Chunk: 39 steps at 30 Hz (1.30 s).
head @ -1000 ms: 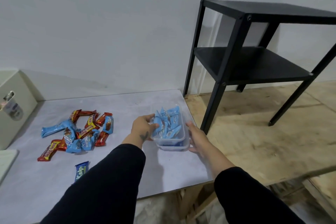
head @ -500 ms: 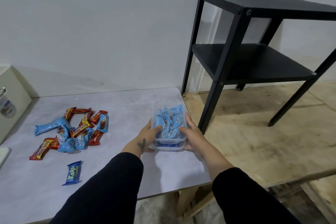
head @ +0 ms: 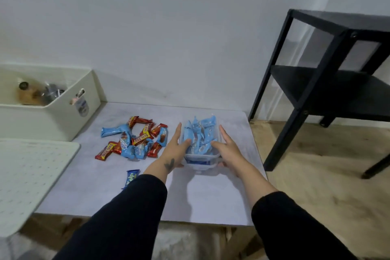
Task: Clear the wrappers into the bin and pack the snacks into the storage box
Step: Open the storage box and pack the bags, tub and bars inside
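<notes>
Both hands flank the clear storage box (head: pixel 201 159) on the grey table (head: pixel 211 196). Left hand (head: pixel 174 150) lies against the box's left wall with fingers straight, thumb hooked over the rim onto the blue snacks (head: pixel 198 135) inside. Right hand (head: pixel 229 147) mirrors it on the right wall, fingers extended, thumb resting on the packets. Half a second ago the fingers were more curled around the box's near end; now they stretch flat along its sides, and the box sits a little farther in from the table's right edge than before.

Left of the box, close to the left hand, the loose pile of red and blue snack bars (head: pixel 137 140) lies as it did earlier, and a single dark-blue bar (head: pixel 131 177) is partly hidden by the left sleeve (head: pixel 126 217).

The view has swung leftward since the earlier frames: the cream bin (head: pixel 63 116) at the table's far-left corner now shows its open top with some items inside, a white perforated lid (head: pixel 27 175) appears at the left, and the black shelf (head: pixel 329 82) has slid toward the right edge.
</notes>
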Motion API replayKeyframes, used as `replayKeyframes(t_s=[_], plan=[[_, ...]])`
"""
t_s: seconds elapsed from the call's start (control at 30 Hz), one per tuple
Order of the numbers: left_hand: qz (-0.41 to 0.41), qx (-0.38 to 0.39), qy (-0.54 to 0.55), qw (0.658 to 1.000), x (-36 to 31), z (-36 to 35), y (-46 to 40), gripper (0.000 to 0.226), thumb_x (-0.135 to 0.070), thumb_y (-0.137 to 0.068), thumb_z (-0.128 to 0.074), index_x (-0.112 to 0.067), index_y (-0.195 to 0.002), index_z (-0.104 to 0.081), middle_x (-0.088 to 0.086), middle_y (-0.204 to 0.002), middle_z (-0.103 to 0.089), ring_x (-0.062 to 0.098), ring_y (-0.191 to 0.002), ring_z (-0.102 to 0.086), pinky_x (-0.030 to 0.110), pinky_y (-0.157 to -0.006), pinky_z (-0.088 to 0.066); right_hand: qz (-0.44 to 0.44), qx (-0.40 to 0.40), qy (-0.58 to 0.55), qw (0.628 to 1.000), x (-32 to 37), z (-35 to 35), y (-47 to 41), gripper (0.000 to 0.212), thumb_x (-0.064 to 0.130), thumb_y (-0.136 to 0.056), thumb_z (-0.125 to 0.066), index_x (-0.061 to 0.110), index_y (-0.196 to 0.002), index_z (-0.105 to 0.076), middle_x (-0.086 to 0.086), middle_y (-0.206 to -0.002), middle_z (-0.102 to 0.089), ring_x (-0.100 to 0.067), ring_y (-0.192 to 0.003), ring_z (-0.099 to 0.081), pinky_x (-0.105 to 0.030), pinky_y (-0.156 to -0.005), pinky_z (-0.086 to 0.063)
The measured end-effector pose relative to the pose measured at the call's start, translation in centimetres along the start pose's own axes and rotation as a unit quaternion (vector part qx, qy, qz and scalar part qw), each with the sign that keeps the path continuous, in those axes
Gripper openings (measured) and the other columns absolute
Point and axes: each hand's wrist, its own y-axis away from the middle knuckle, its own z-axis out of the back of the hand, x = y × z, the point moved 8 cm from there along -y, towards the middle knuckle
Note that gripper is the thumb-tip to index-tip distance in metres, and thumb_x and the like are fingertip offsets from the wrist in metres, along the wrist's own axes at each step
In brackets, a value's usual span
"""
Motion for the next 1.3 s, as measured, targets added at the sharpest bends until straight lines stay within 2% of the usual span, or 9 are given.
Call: replayKeyframes(t_s=[0.23,0.3,0.43,0.67,0.87,0.97,1.13,1.23,1.3], plan=[[-0.013,-0.103,0.015,0.995,0.1,14.2,3.1,0.063,-0.035,-0.096,-0.05,-0.054,-0.144,-0.013,0.0,-0.147,-0.041,0.032,-0.115,-0.057,0.05,-0.075,-0.058,0.024,0.094,0.046,0.994,4.9,-13.5,0.9,0.069,0.016,-0.092,-0.054,0.047,-0.145,-0.022,-0.001,-0.113,-0.063,-0.021,-0.08,-0.069,-0.032,-0.058,-0.058],[-0.022,-0.132,0.009,0.991,-0.3,19.0,4.5,0.064,-0.036,-0.095,-0.05,-0.052,-0.145,-0.013,-0.002,-0.142,-0.044,0.031,-0.113,-0.058,0.042,-0.065,-0.058,0.046,0.114,0.051,0.991,6.6,-17.9,1.3,0.069,0.016,-0.092,-0.056,0.045,-0.146,-0.023,-0.001,-0.118,-0.062,-0.02,-0.088,-0.069,-0.032,-0.064,-0.058],[-0.067,-0.152,0.001,0.986,-2.4,28.5,7.1,0.066,-0.035,-0.095,-0.051,-0.05,-0.146,-0.011,-0.004,-0.145,-0.038,0.032,-0.121,-0.054,0.047,-0.074,-0.058,0.09,0.151,0.045,0.983,10.9,-26.9,2.7,0.069,0.016,-0.091,-0.057,0.042,-0.146,-0.024,-0.002,-0.134,-0.056,-0.019,-0.091,-0.068,-0.028,-0.064,-0.056],[-0.087,-0.174,-0.005,0.981,-6.1,43.1,10.2,0.064,-0.032,-0.097,-0.048,-0.049,-0.146,-0.011,0.002,-0.149,-0.038,0.036,-0.113,-0.058,0.046,-0.071,-0.059,0.136,0.18,0.04,0.973,18.0,-39.9,4.7,0.07,0.019,-0.091,-0.057,0.042,-0.147,-0.024,-0.004,-0.138,-0.053,-0.021,-0.09,-0.066,-0.028,-0.059,-0.054],[-0.095,-0.176,0.007,0.98,-6.7,50.5,9.0,0.061,-0.036,-0.097,-0.047,-0.052,-0.145,-0.012,0.004,-0.15,-0.037,0.035,-0.108,-0.061,0.043,-0.064,-0.061,0.133,0.184,0.068,0.971,21.0,-46.4,3.9,0.066,0.02,-0.093,-0.054,0.044,-0.146,-0.022,0.003,-0.123,-0.054,-0.016,-0.078,-0.066,-0.025,-0.051,-0.053],[-0.099,-0.174,0.004,0.98,-7.1,53.1,7.1,0.06,-0.037,-0.097,-0.046,-0.051,-0.145,-0.012,0.003,-0.152,-0.034,0.034,-0.107,-0.062,0.044,-0.064,-0.061,0.129,0.184,0.083,0.971,22.0,-48.9,2.0,0.068,0.021,-0.091,-0.054,0.046,-0.146,-0.022,0.001,-0.127,-0.057,-0.02,-0.083,-0.068,-0.03,-0.058,-0.057],[-0.133,-0.167,0.001,0.977,-9.2,56.6,2.4,0.063,-0.027,-0.099,-0.044,-0.04,-0.15,-0.009,0.004,-0.155,-0.029,0.03,-0.123,-0.053,0.047,-0.099,-0.049,0.133,0.181,0.098,0.97,24.0,-52.7,-3.1,0.068,0.02,-0.09,-0.052,0.046,-0.144,-0.02,-0.006,-0.134,-0.052,-0.028,-0.094,-0.067,-0.033,-0.057,-0.056],[-0.119,-0.159,-0.009,0.98,-9.1,57.9,-1.1,0.065,-0.025,-0.098,-0.044,-0.041,-0.149,-0.007,0.005,-0.156,-0.027,0.03,-0.124,-0.052,0.049,-0.101,-0.047,0.11,0.186,0.101,0.971,24.1,-54.7,-6.8,0.074,0.015,-0.088,-0.05,0.046,-0.145,-0.015,-0.006,-0.135,-0.05,-0.029,-0.097,-0.065,-0.035,-0.063,-0.055],[-0.083,-0.148,-0.043,0.985,-7.6,58.7,-3.8,0.066,-0.028,-0.097,-0.044,-0.046,-0.147,-0.005,0.005,-0.154,-0.031,0.032,-0.119,-0.056,0.052,-0.096,-0.05,0.085,0.175,0.104,0.975,23.0,-55.7,-9.5,0.08,0.01,-0.084,-0.051,0.046,-0.145,-0.015,-0.006,-0.141,-0.046,-0.03,-0.107,-0.061,-0.042,-0.08,-0.056]])
